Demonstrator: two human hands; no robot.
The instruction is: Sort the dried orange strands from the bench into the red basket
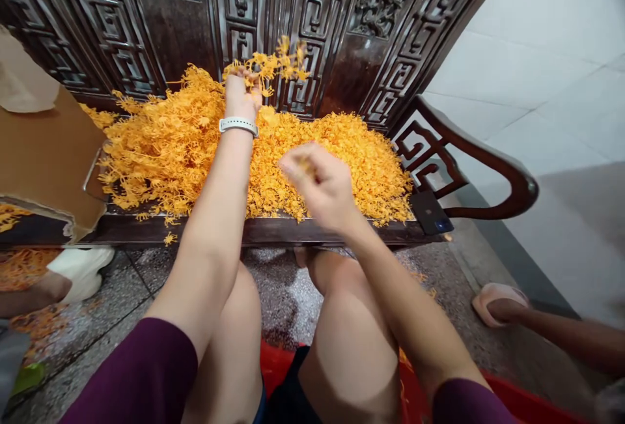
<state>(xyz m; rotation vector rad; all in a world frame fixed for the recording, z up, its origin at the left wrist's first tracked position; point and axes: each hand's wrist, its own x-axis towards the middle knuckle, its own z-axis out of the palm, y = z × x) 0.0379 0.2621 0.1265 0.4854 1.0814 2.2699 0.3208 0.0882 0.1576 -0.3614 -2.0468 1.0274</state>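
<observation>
2 purple sleeves, left hand gripping orange flowers, right hand curled, blurred

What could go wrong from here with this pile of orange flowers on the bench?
The phone lies by the front edge of the bench, so a bump might knock it off. Some orange flowers also lie near that edge and could spill onto the floor.

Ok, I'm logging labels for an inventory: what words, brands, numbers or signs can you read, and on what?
No readable text.
Black rectangular smartphone: no legible marking.
White perforated wristband: no legible marking.
Dark carved wooden backrest: patterns, no legible words.
</observation>
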